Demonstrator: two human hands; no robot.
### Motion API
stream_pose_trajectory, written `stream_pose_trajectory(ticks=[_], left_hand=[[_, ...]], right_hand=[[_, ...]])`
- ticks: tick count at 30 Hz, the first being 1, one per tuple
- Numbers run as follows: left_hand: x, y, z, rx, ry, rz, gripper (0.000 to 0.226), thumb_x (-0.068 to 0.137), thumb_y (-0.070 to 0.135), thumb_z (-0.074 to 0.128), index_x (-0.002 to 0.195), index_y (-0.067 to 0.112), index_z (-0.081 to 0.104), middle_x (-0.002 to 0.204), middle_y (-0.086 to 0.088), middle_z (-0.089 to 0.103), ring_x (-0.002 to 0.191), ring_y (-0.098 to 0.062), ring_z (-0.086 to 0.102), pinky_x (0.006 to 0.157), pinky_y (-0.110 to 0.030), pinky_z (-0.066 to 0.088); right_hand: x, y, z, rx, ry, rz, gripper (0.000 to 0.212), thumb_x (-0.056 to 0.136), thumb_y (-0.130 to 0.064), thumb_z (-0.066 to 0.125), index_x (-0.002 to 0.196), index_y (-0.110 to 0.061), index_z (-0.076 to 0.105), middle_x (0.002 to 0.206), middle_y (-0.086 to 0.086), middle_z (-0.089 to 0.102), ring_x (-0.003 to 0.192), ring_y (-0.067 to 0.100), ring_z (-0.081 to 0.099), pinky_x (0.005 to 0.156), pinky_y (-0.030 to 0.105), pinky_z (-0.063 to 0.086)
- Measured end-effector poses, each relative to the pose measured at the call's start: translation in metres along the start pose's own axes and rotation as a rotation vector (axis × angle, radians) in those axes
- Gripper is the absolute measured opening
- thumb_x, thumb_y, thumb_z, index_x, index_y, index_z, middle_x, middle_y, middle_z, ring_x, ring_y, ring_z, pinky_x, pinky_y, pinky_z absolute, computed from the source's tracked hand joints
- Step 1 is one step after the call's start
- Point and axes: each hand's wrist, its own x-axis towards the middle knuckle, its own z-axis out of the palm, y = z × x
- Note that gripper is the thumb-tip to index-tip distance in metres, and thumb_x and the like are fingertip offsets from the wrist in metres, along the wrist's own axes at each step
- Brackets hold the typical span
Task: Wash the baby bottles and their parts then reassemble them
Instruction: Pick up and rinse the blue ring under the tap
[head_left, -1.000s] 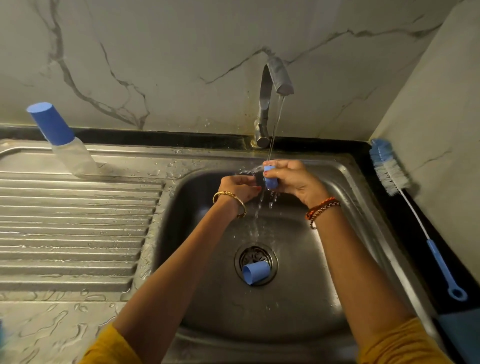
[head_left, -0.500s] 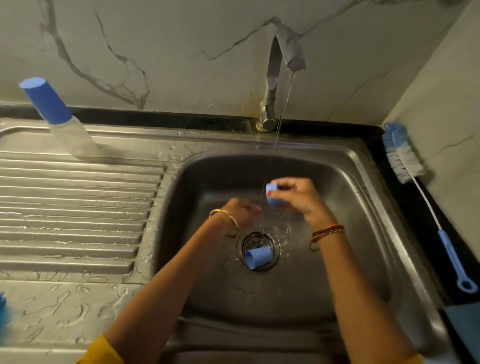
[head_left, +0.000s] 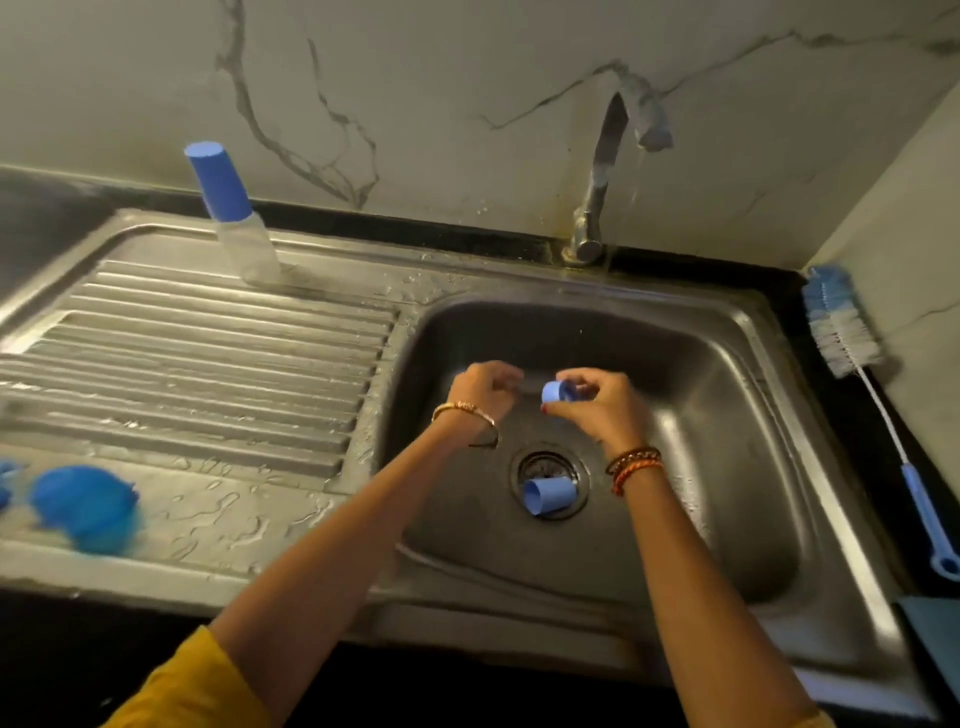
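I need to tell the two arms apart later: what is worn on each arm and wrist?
The left hand has a thin gold bangle at the wrist; the right hand has braided red-orange and dark thread bands. Both forearms are bare, with mustard-yellow sleeves near the elbows.

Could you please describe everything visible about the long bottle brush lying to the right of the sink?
The long bottle brush lies flat on the dark counter, right of the steel sink, beside the wall. Its head, farthest from the camera, has blue-and-white bristles; a thin white stem runs to a blue, plastic-looking handle ending in a ring. No hand touches it.
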Motion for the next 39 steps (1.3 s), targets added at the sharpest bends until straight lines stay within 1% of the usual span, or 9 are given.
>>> stream_pose_trajectory(ticks=[4, 8, 12, 18, 24, 28, 32, 35, 39], left_hand=[[-0.014, 0.003, -0.047, -0.428, 0.041, -0.134, 0.018, 0.089, 0.016, 0.06, 0.101, 0.005, 0.068, 0.077, -0.011, 0.062, 0.068, -0.02, 0.055, 0.066, -0.028, 0.049], [-0.035, -0.009, -0.115, -0.355, 0.155, -0.109, 0.022, 0.086, 0.015, 0.064, 0.101, 0.0, 0.068, 0.061, -0.003, 0.052, 0.054, -0.009, 0.046, 0.056, -0.018, 0.044], [-0.054, -0.031, -0.189, -0.312, 0.227, -0.075, 0.024, 0.085, 0.019, 0.066, 0.101, 0.001, 0.068, 0.077, -0.007, 0.06, 0.061, -0.009, 0.054, 0.064, -0.02, 0.051], [-0.068, -0.086, -0.299, -0.049, 0.335, -0.102, 0.019, 0.077, 0.021, 0.073, 0.091, 0.008, 0.073, 0.08, -0.01, 0.067, 0.071, -0.015, 0.06, 0.078, -0.032, 0.055], [-0.061, -0.11, -0.357, 0.423, 0.181, -0.141, 0.022, 0.08, 0.022, 0.068, 0.094, 0.007, 0.074, 0.09, -0.012, 0.071, 0.081, -0.021, 0.064, 0.082, -0.032, 0.055], [-0.061, -0.133, -0.375, 0.731, 0.083, -0.158, 0.026, 0.08, 0.019, 0.065, 0.102, 0.005, 0.069, 0.102, -0.013, 0.068, 0.096, -0.025, 0.063, 0.076, -0.03, 0.049], [-0.066, -0.144, -0.375, 0.808, -0.039, -0.163, 0.022, 0.085, 0.009, 0.057, 0.104, -0.001, 0.061, 0.109, -0.017, 0.063, 0.102, -0.03, 0.059, 0.071, -0.029, 0.04], [-0.069, -0.145, -0.375, 0.834, -0.135, -0.176, 0.021, 0.085, 0.004, 0.055, 0.104, -0.003, 0.06, 0.103, -0.017, 0.063, 0.091, -0.027, 0.058, 0.071, -0.029, 0.042], [-0.072, -0.151, -0.379, 0.859, -0.182, -0.196, 0.022, 0.085, 0.002, 0.056, 0.106, -0.003, 0.057, 0.094, -0.015, 0.059, 0.087, -0.026, 0.057, 0.072, -0.03, 0.043]], right_hand=[[-0.012, -0.048, 0.02, 0.029, -0.066, -0.174, 0.044, 0.069, -0.01, 0.079, 0.111, -0.008, 0.065, 0.105, 0.006, 0.065, 0.093, 0.01, 0.056, 0.081, 0.023, 0.047], [-0.031, -0.098, 0.062, -0.004, -0.119, -0.285, 0.051, 0.066, -0.008, 0.08, 0.113, -0.004, 0.06, 0.108, 0.01, 0.063, 0.093, 0.01, 0.053, 0.08, 0.02, 0.043], [-0.051, -0.153, 0.118, 0.063, -0.22, -0.375, 0.05, 0.065, -0.009, 0.081, 0.111, -0.003, 0.062, 0.105, 0.01, 0.065, 0.093, 0.013, 0.058, 0.07, 0.011, 0.046], [-0.082, -0.225, 0.215, 0.095, -0.354, -0.349, 0.052, 0.064, -0.005, 0.081, 0.113, -0.004, 0.062, 0.102, 0.002, 0.06, 0.096, 0.013, 0.054, 0.078, 0.021, 0.045], [-0.087, -0.248, 0.272, 0.093, -0.462, -0.282, 0.049, 0.062, -0.001, 0.08, 0.109, -0.004, 0.065, 0.103, 0.006, 0.064, 0.097, 0.016, 0.059, 0.088, 0.032, 0.052], [-0.096, -0.259, 0.309, -0.013, -0.529, -0.252, 0.046, 0.065, -0.004, 0.08, 0.109, -0.004, 0.065, 0.1, 0.006, 0.067, 0.086, 0.01, 0.059, 0.065, 0.012, 0.048], [-0.096, -0.257, 0.33, -0.238, -0.552, -0.324, 0.043, 0.065, -0.01, 0.081, 0.106, -0.008, 0.068, 0.099, 0.005, 0.068, 0.084, 0.01, 0.058, 0.066, 0.016, 0.045], [-0.092, -0.255, 0.342, -0.339, -0.561, -0.347, 0.037, 0.064, -0.012, 0.081, 0.098, -0.01, 0.07, 0.095, 0.006, 0.07, 0.084, 0.014, 0.061, 0.072, 0.024, 0.049], [-0.09, -0.258, 0.355, -0.364, -0.586, -0.341, 0.041, 0.063, -0.013, 0.082, 0.101, -0.008, 0.068, 0.093, 0.004, 0.067, 0.084, 0.013, 0.059, 0.065, 0.017, 0.045]])
